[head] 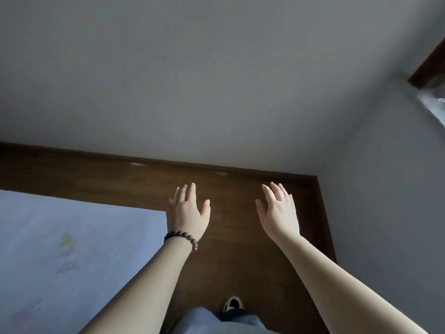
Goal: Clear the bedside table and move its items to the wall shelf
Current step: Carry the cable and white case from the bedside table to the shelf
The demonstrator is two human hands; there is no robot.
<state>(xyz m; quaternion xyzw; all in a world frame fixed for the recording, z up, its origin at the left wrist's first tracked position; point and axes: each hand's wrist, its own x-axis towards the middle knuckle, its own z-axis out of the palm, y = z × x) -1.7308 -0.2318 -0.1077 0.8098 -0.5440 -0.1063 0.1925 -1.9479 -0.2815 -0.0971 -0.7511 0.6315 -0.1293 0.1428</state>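
My left hand (188, 212) and my right hand (279, 212) are both stretched out in front of me, fingers straight, holding nothing. They hover side by side above a brown wooden floor (240, 261). A beaded bracelet (181, 238) circles my left wrist. No bedside table and none of its items are in view. At the upper right edge a dark wooden piece (429, 66), perhaps a shelf, sticks out from the wall with something shiny (433, 103) below it.
A bed with a pale blue sheet (72, 249) fills the lower left. Grey walls (216, 80) meet in a corner at the right. My foot in a dark shoe (233, 303) stands on the floor below.
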